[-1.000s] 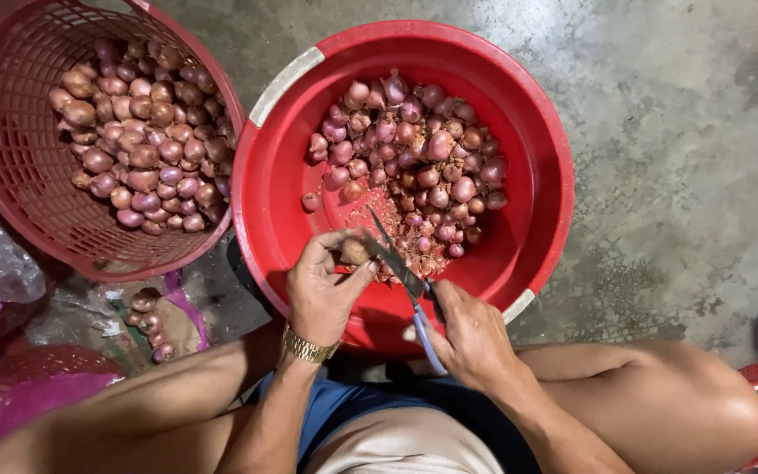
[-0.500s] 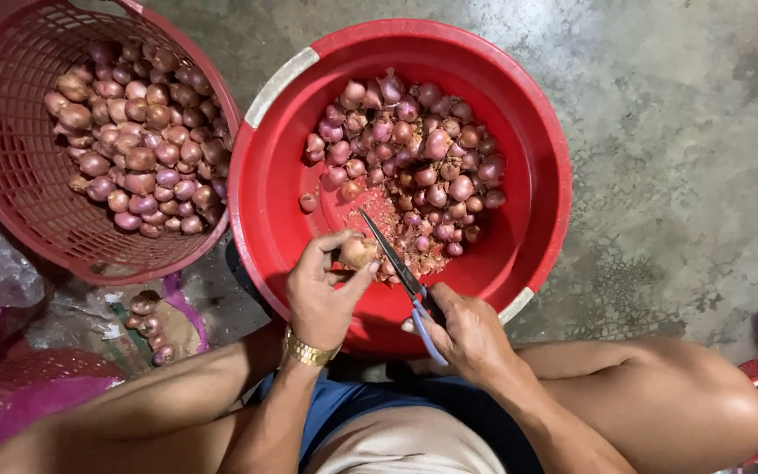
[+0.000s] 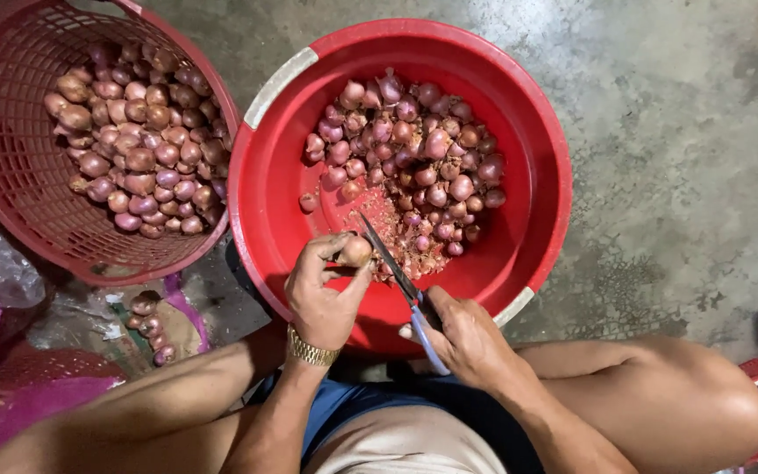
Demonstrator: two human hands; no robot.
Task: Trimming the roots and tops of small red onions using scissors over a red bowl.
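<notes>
Shallot (image 3: 355, 252), small, round, papery pink-brown skin, sat pinched in left hand (image 3: 322, 294) fingertips over near rim of glossy red plastic basin (image 3: 265, 175). Right hand (image 3: 467, 338) curled tight round blue-handled scissors (image 3: 401, 281), thin dark blades just beside shallot. Red mesh basket (image 3: 10, 175) alongside on rough concrete floor (image 3: 686, 132), heaped with bulbs.

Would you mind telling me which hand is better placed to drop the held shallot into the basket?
Probably the left. The left hand already pinches the shallot and sits nearer the basket, while the right hand grips the scissors.
</notes>
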